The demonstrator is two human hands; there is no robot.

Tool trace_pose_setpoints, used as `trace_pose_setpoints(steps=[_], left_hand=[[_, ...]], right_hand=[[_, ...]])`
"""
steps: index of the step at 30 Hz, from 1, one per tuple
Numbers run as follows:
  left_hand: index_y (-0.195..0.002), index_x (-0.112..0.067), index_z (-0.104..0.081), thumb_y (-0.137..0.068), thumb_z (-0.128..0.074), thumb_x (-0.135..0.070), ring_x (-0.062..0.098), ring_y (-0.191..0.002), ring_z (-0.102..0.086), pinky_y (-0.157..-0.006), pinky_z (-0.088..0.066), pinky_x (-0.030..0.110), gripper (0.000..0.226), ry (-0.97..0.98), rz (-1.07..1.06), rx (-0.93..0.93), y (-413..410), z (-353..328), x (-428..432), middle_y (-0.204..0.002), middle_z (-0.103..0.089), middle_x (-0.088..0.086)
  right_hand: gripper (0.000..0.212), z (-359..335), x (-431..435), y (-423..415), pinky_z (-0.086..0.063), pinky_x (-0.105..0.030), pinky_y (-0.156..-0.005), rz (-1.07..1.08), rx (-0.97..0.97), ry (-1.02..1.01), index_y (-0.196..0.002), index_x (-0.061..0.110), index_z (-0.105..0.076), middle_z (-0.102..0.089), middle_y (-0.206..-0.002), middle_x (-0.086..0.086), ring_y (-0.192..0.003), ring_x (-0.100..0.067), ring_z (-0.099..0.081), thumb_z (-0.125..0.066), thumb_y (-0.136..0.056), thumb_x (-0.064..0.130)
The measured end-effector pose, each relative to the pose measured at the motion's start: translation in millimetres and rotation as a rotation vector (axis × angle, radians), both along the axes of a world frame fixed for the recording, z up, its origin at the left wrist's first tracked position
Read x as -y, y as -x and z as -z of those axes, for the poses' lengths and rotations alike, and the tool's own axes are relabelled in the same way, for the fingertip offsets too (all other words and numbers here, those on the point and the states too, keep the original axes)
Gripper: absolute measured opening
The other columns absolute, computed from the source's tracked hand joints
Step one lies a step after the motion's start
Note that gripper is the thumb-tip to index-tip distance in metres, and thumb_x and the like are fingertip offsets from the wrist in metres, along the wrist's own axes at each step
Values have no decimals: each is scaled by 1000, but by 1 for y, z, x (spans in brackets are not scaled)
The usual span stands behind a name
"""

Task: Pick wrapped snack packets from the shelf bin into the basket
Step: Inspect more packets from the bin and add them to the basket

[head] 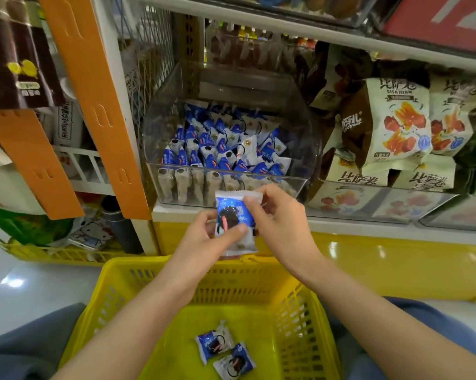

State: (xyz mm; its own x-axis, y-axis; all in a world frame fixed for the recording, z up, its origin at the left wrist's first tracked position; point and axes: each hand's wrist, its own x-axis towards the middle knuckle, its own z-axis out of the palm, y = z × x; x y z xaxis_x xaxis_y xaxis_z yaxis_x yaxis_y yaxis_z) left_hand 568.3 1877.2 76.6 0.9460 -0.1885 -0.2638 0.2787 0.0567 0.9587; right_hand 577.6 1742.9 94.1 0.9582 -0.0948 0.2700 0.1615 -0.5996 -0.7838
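A clear plastic shelf bin (308, 149) holds several blue-and-white wrapped snack packets (220, 149). In front of the bin, above the far rim of the yellow basket (299, 311), both hands hold one blue-and-white packet (232, 212) upright. My left hand (203, 239) pinches its lower part with thumb across the front. My right hand (275, 215) pinches its top right corner. Two packets lie on the basket floor, one (213, 345) beside the other (235, 363).
Large cream and brown snack bags (393, 124) fill the shelf to the right of the bin. Orange hanging strips (94, 105) and a white shelf post stand left. A second yellow basket (47, 252) with goods sits on the floor at the left. My knees flank the basket.
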Motion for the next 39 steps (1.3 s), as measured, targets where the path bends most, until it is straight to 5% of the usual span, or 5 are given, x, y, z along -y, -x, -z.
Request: trace_pose_setpoints(steps=[7, 12, 18, 27, 39], left_hand=[[-107, -19, -63, -85, -63, -17, 10, -89, -68, -76, -56, 24, 22, 56, -184, 155, -6, -8, -5, -99, -72, -1], [-110, -15, -63, -87, -60, -19, 9, -88, -67, -69, -55, 17, 24, -43, -268, 269, -13, -13, -14, -99, -70, -2], [-99, -13, -67, -93, -51, -22, 16, -89, -66, -77, -55, 29, 20, -115, -289, 286, -16, -10, -16, -94, -71, 3], [-74, -23, -60, -91, -55, -18, -1, -65, -53, -57, -38, 10, 18, -473, -85, 635, -9, -4, -14, -65, -58, -8], [-76, -23, -63, -91, -54, -28, 10, -61, -58, -51, -42, 17, 18, -314, -42, 403, -9, 2, -8, -70, -65, 1]], right_hand=[[10, -14, 7, -2, -56, -22, -58, -32, -295, -704, -104, 6, -51, -67, -86, -7, -67, -8, -67, -50, -94, 7], [38, -12, 9, 2, -56, -22, -66, -209, -446, -459, -120, 13, -46, -66, -105, -6, -79, -8, -65, -61, -86, 6], [16, -4, 6, 5, -54, -17, -66, -293, -484, -448, -99, 26, -60, -71, -92, 4, -79, -4, -67, -62, -87, 16], [19, 1, -2, 7, -51, -18, -80, -238, -206, -173, -104, 24, -57, -66, -95, 10, -88, 0, -62, -63, -86, 26], [4, 2, 4, 7, -50, -17, -67, -221, 56, 221, -86, 24, -62, -59, -78, 13, -75, -4, -58, -65, -85, 25]])
